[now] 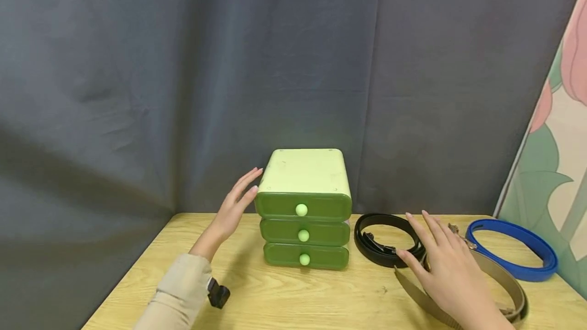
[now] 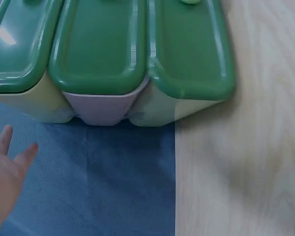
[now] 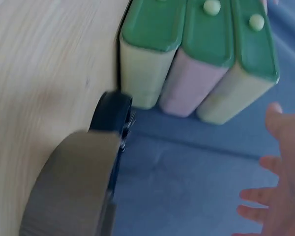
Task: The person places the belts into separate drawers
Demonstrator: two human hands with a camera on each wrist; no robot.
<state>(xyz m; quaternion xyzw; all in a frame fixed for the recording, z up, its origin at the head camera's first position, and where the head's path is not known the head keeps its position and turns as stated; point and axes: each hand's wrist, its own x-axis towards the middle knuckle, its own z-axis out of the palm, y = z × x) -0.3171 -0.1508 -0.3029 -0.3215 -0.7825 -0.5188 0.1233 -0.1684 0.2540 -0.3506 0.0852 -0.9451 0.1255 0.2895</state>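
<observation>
A small three-drawer box [image 1: 308, 171] with green drawer fronts and round light-green knobs stands at the middle of the table, every drawer pushed in. Beside its upper left side is my left hand [image 1: 231, 213], fingers extended; whether the fingertips touch the box cannot be told. My right hand [image 1: 447, 269] hovers with spread fingers over a coiled brown belt [image 1: 515, 289], holding nothing. Just left of that hand lies a coiled black belt [image 1: 367, 253], and to its right a coiled blue belt [image 1: 534, 269]. The right hand hides part of the brown belt.
The wooden table [image 1: 275, 299] ends at a dark grey curtain [image 1: 284, 65] behind the box. At the right stands a panel [image 1: 545, 167] with a flower pattern. A black device [image 1: 217, 293] is strapped on the left wrist.
</observation>
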